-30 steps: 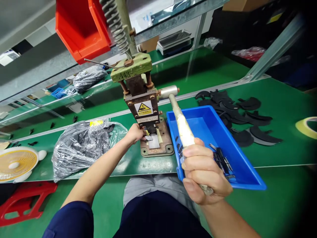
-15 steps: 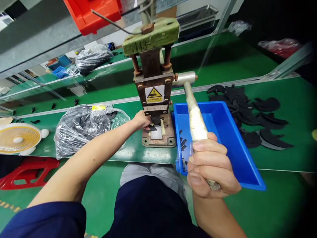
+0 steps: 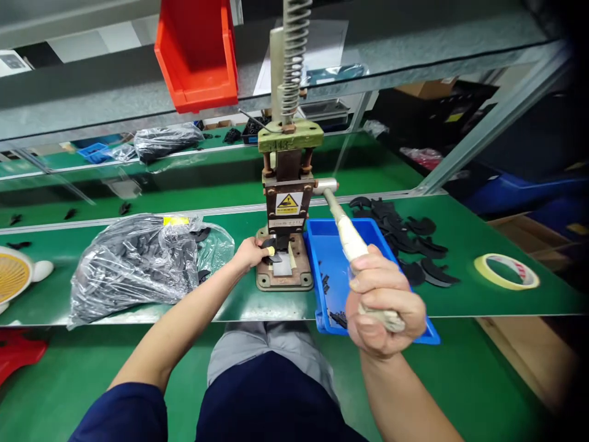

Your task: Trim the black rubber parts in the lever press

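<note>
My right hand (image 3: 386, 301) is wrapped round the taped lever handle (image 3: 350, 236) of a hand press (image 3: 289, 202), which stands on the green bench. My left hand (image 3: 252, 253) pinches a small black curved plastic part (image 3: 271, 258) at the press base, under the ram; a yellow finger covering shows on one fingertip. Part of the black piece is hidden by the fingers and the press head. A pale metal plate (image 3: 282, 265) lies on the base in front of it. Beneath my right hand sits a blue bin (image 3: 372, 230) with several small black pieces (image 3: 325, 283) inside.
Left of the press lies a clear plastic bag (image 3: 138, 264) full of black parts. Black curved pieces (image 3: 396, 227) are heaped right of the bin, with a tape roll (image 3: 506, 272) further right. A red bin (image 3: 197, 55) hangs from the shelf above.
The view has tilted up and shifted, bringing the press spring and tape roll into sight. My left hand still holds the black part at the base, and my right hand keeps its grip on the lever.
</note>
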`<state>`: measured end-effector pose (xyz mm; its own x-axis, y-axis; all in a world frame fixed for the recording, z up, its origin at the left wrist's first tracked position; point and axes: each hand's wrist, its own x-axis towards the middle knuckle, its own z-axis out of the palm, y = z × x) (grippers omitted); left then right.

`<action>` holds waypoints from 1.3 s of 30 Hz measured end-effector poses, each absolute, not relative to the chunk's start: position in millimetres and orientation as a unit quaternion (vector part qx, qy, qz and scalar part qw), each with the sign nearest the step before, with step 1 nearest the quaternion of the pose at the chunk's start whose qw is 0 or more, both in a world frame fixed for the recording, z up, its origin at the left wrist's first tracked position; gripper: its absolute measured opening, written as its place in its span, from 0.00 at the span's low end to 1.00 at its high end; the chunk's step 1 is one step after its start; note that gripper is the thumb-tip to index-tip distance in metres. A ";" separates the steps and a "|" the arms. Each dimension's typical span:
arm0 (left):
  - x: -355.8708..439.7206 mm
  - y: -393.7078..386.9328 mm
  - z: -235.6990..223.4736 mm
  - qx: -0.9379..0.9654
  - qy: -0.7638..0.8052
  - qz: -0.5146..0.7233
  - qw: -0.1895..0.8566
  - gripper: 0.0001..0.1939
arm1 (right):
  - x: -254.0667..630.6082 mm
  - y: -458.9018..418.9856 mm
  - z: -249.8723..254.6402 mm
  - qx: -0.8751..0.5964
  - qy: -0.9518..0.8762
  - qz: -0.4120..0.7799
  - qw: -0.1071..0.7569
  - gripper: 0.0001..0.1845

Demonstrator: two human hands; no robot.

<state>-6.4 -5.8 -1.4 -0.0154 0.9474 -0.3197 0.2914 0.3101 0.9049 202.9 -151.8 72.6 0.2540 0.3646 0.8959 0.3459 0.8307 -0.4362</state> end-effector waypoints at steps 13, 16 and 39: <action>-25.1 -36.5 15.1 0.331 0.530 0.423 0.656 0.23 | 189.8 -101.1 154.7 -0.279 -0.587 0.023 0.760 0.31; -42.6 -55.7 22.0 0.318 0.489 0.438 0.684 0.24 | 173.8 -120.5 112.0 -0.412 -0.538 0.065 0.732 0.34; -22.1 -134.3 27.1 0.128 0.377 0.324 0.858 0.08 | 121.8 -165.7 3.5 -0.525 -0.476 0.410 0.574 0.12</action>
<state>-22.1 -134.3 27.1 0.5049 0.6529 -0.5646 -0.4598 0.7571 0.4642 121.8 -165.7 3.5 0.2099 0.9709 0.1155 0.0298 0.1117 -0.9933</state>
